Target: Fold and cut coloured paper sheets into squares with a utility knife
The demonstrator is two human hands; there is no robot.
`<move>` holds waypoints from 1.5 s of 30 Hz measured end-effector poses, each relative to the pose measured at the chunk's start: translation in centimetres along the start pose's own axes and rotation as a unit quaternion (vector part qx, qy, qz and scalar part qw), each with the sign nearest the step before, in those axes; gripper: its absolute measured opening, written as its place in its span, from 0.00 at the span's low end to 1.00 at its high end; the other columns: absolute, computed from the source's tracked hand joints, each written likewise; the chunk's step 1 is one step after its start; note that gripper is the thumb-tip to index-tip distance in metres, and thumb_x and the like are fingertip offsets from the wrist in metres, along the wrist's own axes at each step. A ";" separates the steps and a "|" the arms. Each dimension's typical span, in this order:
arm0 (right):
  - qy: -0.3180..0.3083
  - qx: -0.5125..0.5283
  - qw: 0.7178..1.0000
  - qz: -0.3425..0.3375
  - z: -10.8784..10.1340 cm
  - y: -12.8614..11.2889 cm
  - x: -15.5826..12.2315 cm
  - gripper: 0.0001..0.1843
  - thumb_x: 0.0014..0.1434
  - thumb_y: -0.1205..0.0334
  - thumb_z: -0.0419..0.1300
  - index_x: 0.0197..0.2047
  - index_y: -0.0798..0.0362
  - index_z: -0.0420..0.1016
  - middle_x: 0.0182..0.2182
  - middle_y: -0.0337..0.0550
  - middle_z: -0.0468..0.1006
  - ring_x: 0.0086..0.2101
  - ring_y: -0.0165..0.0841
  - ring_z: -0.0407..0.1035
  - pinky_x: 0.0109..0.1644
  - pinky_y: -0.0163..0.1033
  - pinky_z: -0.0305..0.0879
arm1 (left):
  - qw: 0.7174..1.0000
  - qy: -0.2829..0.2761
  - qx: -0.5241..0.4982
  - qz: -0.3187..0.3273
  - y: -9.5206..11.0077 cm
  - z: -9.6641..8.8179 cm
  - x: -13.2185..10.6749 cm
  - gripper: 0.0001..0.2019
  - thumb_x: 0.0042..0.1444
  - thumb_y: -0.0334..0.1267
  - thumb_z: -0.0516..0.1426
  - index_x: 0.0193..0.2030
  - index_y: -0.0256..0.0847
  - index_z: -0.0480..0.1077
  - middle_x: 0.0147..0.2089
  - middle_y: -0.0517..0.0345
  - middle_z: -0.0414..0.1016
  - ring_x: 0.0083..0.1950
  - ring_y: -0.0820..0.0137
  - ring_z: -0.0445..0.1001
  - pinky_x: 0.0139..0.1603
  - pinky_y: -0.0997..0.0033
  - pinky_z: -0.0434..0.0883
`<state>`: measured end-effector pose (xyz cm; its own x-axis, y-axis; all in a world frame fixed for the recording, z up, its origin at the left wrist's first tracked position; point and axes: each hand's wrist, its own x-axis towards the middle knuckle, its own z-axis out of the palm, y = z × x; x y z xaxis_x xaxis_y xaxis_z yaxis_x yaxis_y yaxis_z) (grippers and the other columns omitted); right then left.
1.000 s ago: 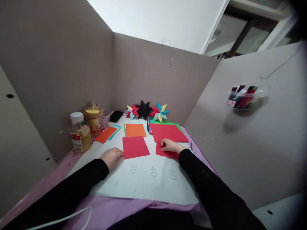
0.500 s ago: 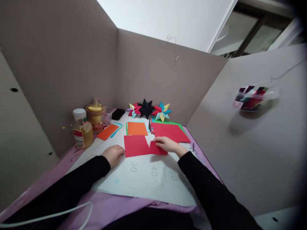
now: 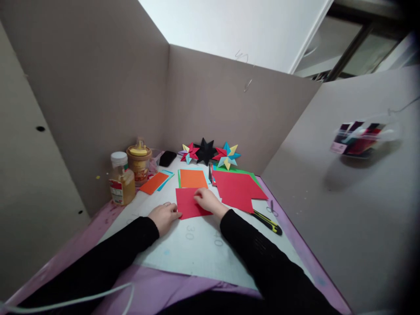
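A sheet of red paper (image 3: 187,205) lies on the white mat between my two hands. My left hand (image 3: 165,217) is at its lower left, with bent fingertips pressed on the paper's edge. Across its right part reaches my right hand (image 3: 207,200), with thumb and fingers drawn together at the paper; the sheet's right edge is hidden under it. To the right, a smaller red piece (image 3: 239,205) lies against a larger red sheet (image 3: 239,183). A yellow-and-black utility knife (image 3: 268,222) rests beside that piece.
Orange squares (image 3: 193,178) and orange strips (image 3: 154,183) lie behind the hands. Folded paper stars (image 3: 205,151) stand at the back wall. A glue bottle (image 3: 122,183), a lidded jar (image 3: 139,164) and a black phone (image 3: 167,159) are left. Scissors (image 3: 272,209) lie right.
My right hand has moved left from the smaller red piece onto the sheet by my left hand. The smaller piece now lies farther right, and the utility knife has come into view.
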<state>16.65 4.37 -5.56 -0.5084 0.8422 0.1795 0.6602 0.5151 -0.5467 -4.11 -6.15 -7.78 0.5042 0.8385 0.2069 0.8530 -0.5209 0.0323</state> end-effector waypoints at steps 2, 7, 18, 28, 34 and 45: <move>0.078 0.049 0.990 0.110 -1.2 1.5 -1.4 0.05 0.53 0.63 0.53 0.31 0.54 0.68 0.30 0.44 0.73 0.31 0.32 0.67 0.35 0.35 0.61 | 1.000 0.002 -0.019 -0.004 0.0 0.1 0.1 0.17 0.56 0.31 0.47 0.44 0.49 0.73 0.39 0.54 0.69 0.40 0.65 0.66 0.39 0.68 0.63; 0.089 0.288 0.918 0.258 -3.7 4.1 -4.6 0.10 0.53 0.54 0.56 0.34 0.52 0.63 0.29 0.42 0.71 0.27 0.31 0.69 0.28 0.34 0.64 | 0.998 0.024 -0.055 -0.007 -0.1 0.4 0.2 0.17 0.57 0.32 0.46 0.41 0.48 0.75 0.38 0.53 0.70 0.40 0.64 0.67 0.40 0.67 0.63; -0.067 0.540 0.792 0.275 -3.6 3.3 -5.2 0.14 0.50 0.54 0.62 0.33 0.56 0.68 0.26 0.43 0.74 0.25 0.29 0.70 0.28 0.33 0.67 | 0.992 0.043 -0.119 -0.014 -1.0 0.6 0.1 0.16 0.52 0.28 0.49 0.36 0.45 0.76 0.38 0.53 0.72 0.40 0.65 0.69 0.42 0.67 0.65; 0.073 0.454 0.885 0.074 -0.7 0.4 -4.9 0.11 0.45 0.59 0.62 0.32 0.53 0.68 0.28 0.39 0.75 0.31 0.33 0.70 0.35 0.36 0.65 | 0.896 0.167 -0.344 -0.227 -1.3 0.2 0.9 0.30 0.47 0.44 0.57 0.58 0.36 0.61 0.44 0.50 0.73 0.30 0.71 0.69 0.35 0.68 0.70; 0.087 0.438 0.895 0.005 -0.9 -0.8 -5.0 0.15 0.50 0.59 0.57 0.43 0.51 0.68 0.38 0.42 0.75 0.40 0.37 0.69 0.46 0.41 0.65 | 0.919 0.196 -0.265 -0.215 -1.6 -1.2 0.8 0.15 0.51 0.45 0.54 0.40 0.41 0.75 0.31 0.57 0.76 0.29 0.70 0.67 0.35 0.70 0.66; 0.099 0.454 0.885 0.000 1.2 -0.7 -4.7 0.20 0.50 0.64 0.54 0.49 0.52 0.63 0.47 0.44 0.72 0.46 0.35 0.66 0.53 0.41 0.61 | 0.903 0.162 -0.328 -0.225 -1.5 -0.5 1.5 0.16 0.53 0.42 0.50 0.43 0.37 0.73 0.39 0.54 0.78 0.39 0.64 0.74 0.42 0.66 0.68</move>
<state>17.90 -0.12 -6.98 -0.3424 0.8997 0.2708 -0.1032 0.2505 -0.9626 -4.71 -4.17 -7.03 -0.0293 0.9534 0.3004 0.6451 -0.2115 0.7342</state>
